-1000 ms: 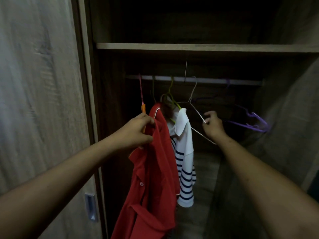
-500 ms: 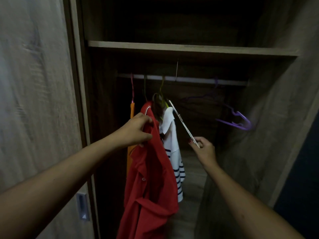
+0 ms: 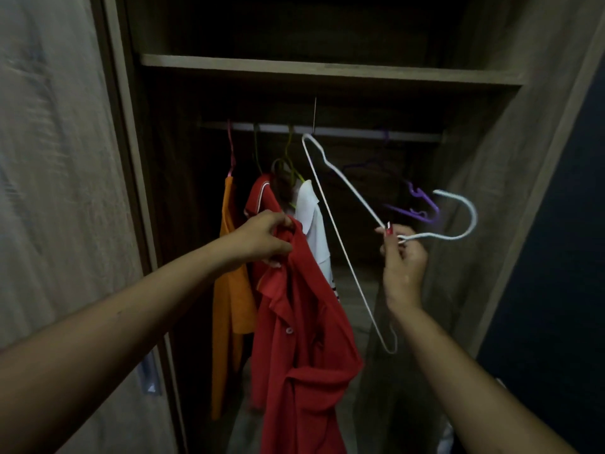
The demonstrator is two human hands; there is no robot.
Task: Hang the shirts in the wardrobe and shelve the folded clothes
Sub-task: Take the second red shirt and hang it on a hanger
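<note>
My left hand (image 3: 262,239) grips a red shirt (image 3: 301,339) by its collar, and the shirt hangs down in front of the open wardrobe. My right hand (image 3: 404,257) holds a white wire hanger (image 3: 340,244) near its neck, off the rail, its hook pointing right and its frame tilted on end. An orange shirt (image 3: 230,290) and a white striped shirt (image 3: 312,231) hang from the rail (image 3: 347,132) behind the red one.
A purple hanger (image 3: 422,204) hangs on the rail at the right. A wooden shelf (image 3: 327,68) spans the wardrobe above the rail. The sliding door (image 3: 59,191) stands at my left, the wardrobe's side wall (image 3: 510,178) at my right.
My right hand lifted the white hanger off the rail and drew it out toward the right, turning it on end. My left hand kept holding the red shirt.
</note>
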